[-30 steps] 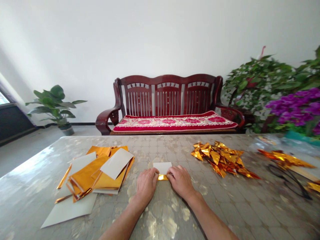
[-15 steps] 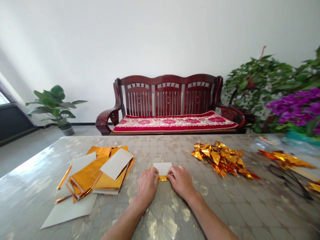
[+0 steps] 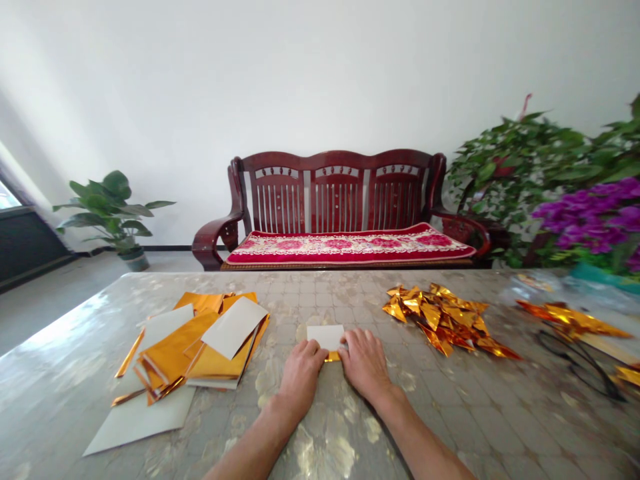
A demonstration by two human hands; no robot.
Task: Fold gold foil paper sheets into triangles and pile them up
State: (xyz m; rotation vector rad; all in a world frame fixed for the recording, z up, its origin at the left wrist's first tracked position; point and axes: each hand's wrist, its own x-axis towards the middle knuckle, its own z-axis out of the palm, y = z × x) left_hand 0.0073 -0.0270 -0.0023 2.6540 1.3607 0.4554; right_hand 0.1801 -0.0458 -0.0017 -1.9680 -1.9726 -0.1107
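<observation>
A small sheet of paper (image 3: 326,335), white on top with a gold foil edge showing at its near side, lies on the table (image 3: 450,413) in front of me. My left hand (image 3: 301,372) and my right hand (image 3: 364,362) rest side by side on its near edge, fingers curled and pressing the folded gold strip between them. Left of the hands lies a loose stack of gold and white sheets (image 3: 193,350). To the right sits a pile of folded gold foil triangles (image 3: 443,317).
More gold foil pieces (image 3: 573,319) and a black cord (image 3: 580,363) lie at the table's right. Beyond the table stand a dark wooden bench with a red cushion (image 3: 345,210), a potted plant (image 3: 113,213) on the left, and green and purple plants (image 3: 575,200) on the right.
Both hands have slid slightly right and closer together on the sheet's near edge; less of the gold strip shows between them. The piles have not moved.
</observation>
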